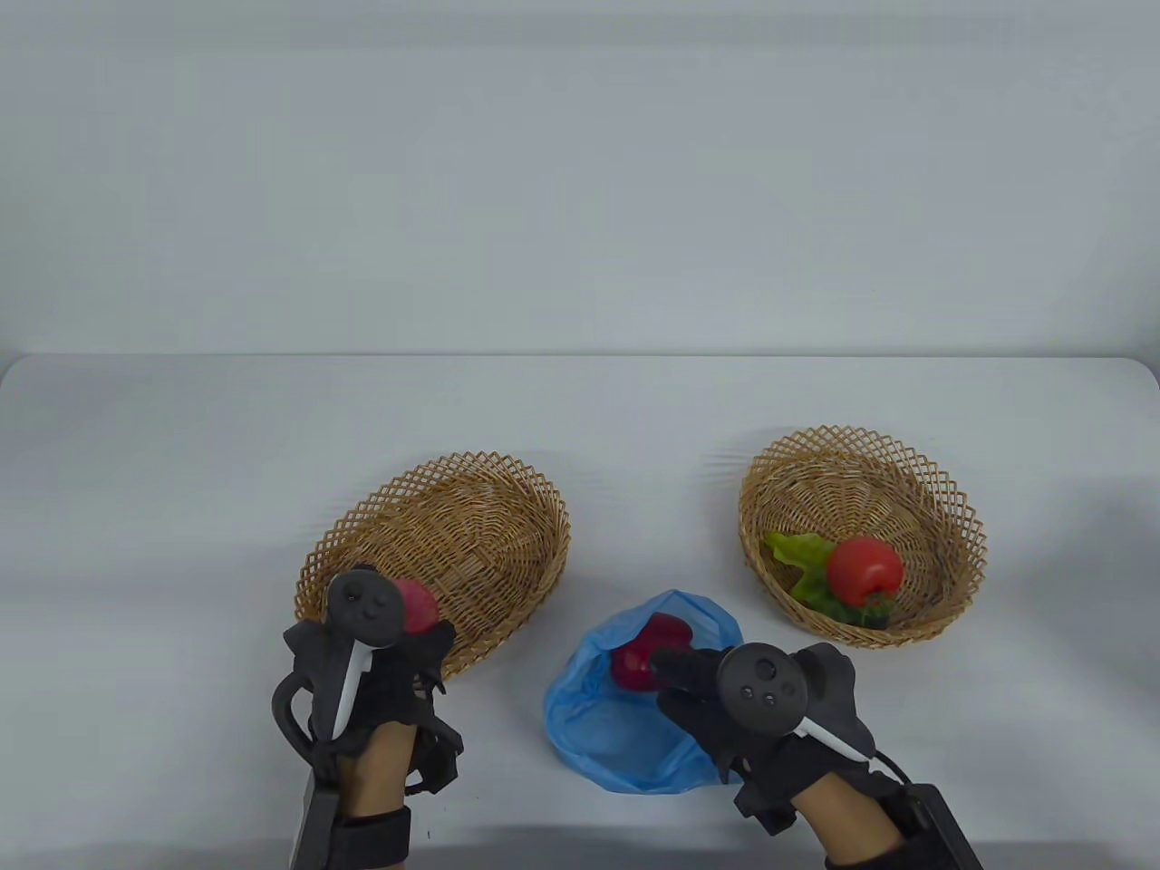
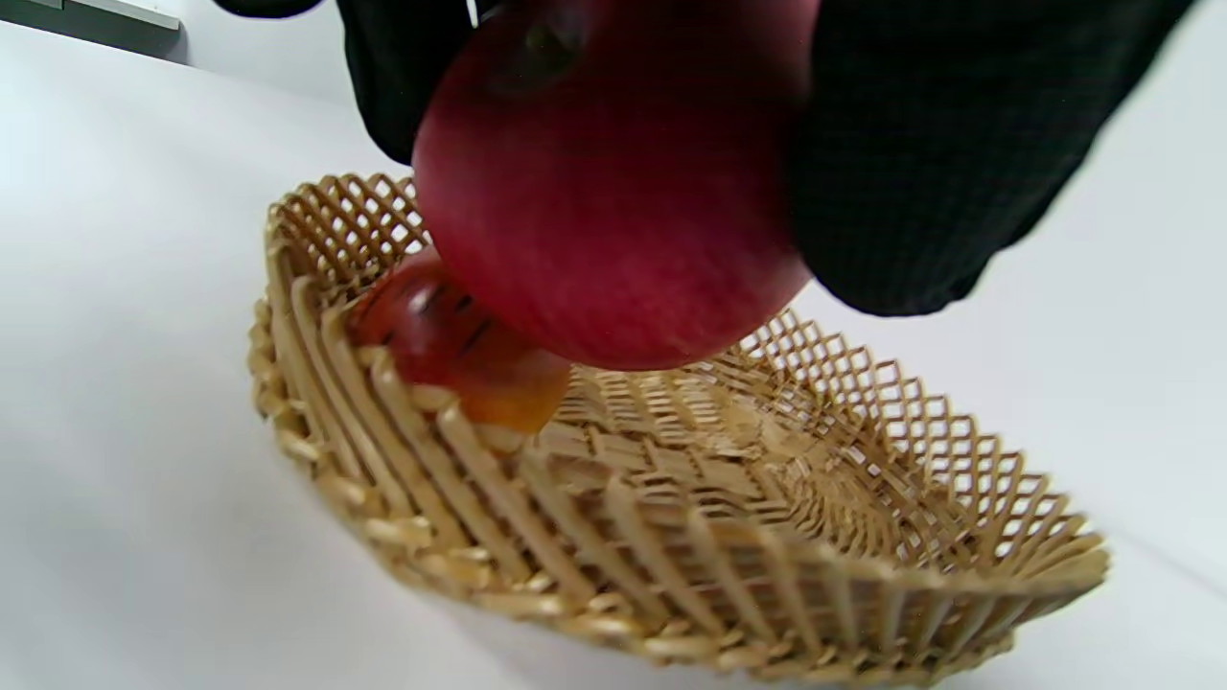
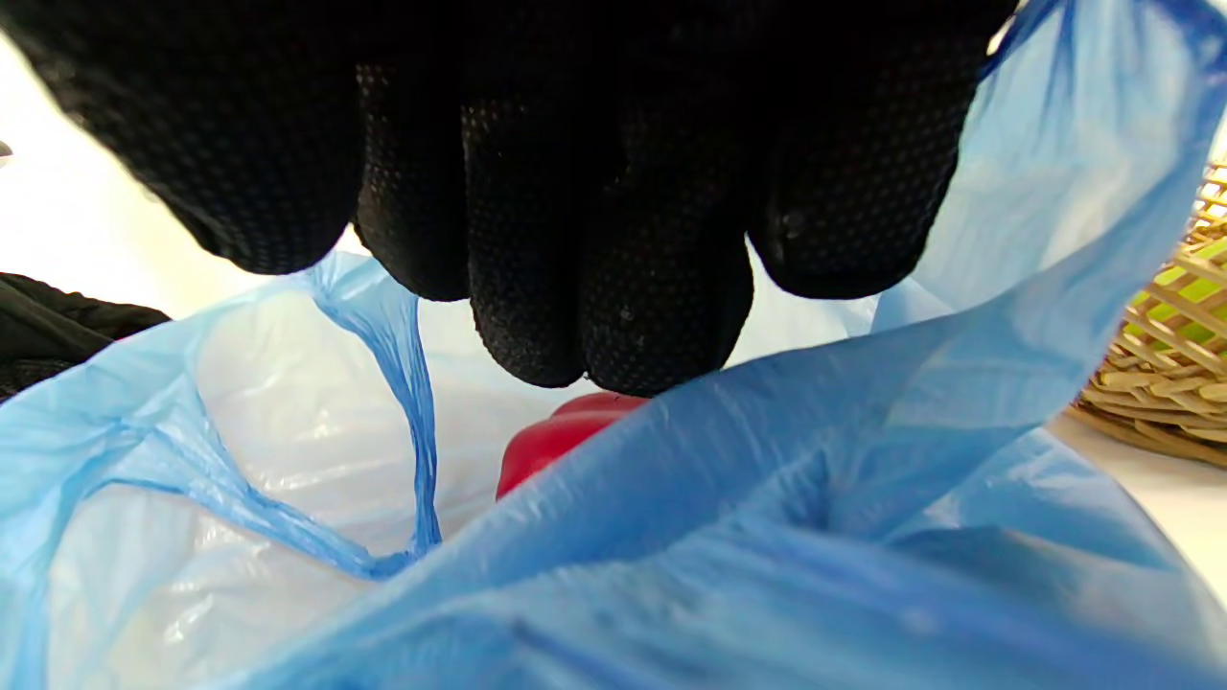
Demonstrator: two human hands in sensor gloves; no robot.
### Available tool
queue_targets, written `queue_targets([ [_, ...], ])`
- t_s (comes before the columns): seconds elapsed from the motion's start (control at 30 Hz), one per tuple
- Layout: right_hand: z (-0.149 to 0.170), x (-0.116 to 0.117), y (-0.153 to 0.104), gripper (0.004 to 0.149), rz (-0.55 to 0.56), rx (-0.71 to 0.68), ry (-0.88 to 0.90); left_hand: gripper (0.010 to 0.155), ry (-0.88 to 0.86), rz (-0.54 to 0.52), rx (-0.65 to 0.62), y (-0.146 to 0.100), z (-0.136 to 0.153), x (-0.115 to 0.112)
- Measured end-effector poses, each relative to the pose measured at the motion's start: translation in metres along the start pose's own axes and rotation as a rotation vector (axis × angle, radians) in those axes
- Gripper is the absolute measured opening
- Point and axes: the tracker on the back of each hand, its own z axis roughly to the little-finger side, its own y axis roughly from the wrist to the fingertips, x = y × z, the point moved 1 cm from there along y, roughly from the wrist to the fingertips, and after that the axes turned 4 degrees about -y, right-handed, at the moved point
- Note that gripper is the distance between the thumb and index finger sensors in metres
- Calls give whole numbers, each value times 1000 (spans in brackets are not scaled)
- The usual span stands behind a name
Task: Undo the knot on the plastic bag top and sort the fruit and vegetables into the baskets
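Observation:
My left hand point(image 1: 399, 648) grips a red apple point(image 1: 419, 605) just above the near rim of the left wicker basket point(image 1: 471, 526). In the left wrist view the apple point(image 2: 613, 211) hangs between gloved fingers point(image 2: 920, 182) over the basket point(image 2: 729, 537), where a red-orange fruit point(image 2: 451, 350) lies against the wall. The blue plastic bag point(image 1: 625, 734) lies open at the front centre. My right hand point(image 1: 678, 669) reaches into its mouth and its fingers point(image 3: 594, 287) close on a red pepper point(image 1: 634, 660), mostly hidden by the bag point(image 3: 767, 537).
The right wicker basket point(image 1: 942, 507) holds a green lettuce leaf point(image 1: 802, 557) and a red tomato point(image 1: 864, 566). Its edge shows in the right wrist view point(image 3: 1165, 383). White table surface stretches behind both baskets to the far edge point(image 1: 580, 358).

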Motion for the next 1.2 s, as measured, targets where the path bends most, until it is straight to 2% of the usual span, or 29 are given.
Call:
queue_targets([
  [0.27, -1, 1, 0, 51, -2, -2, -15, 100, 199, 8, 14, 4, -12, -23],
  [0.47, 3, 3, 2, 51, -19, 17, -19, 97, 177, 95, 44, 11, -8, -30],
  [0.63, 4, 4, 3, 51, -23, 28, -21, 94, 144, 87, 20, 8, -10, -26],
  [0.73, 4, 3, 3, 51, -12, 41, -37, 89, 39, 62, -104, -7, -21, -16],
  [0.87, 3, 0, 3, 52, 29, 66, -119, 80, -105, 115, -372, -39, -51, -14],
  [0.9, 2, 0, 3, 52, 37, 67, -138, 79, -83, 118, -415, -46, -58, -18],
  [0.97, -1, 0, 4, 53, 47, 72, -174, 83, 69, 118, -480, -57, -72, -33],
  [1.03, -4, 3, 5, 55, 49, 75, -194, 88, 224, 125, -514, -64, -83, -50],
  [1.1, -7, 10, 7, 56, 29, 80, -215, 89, 305, 144, -528, -68, -89, -62],
  [1.2, -11, 23, 14, 63, -22, 70, -285, 75, 417, 105, -500, -71, -97, -71],
])
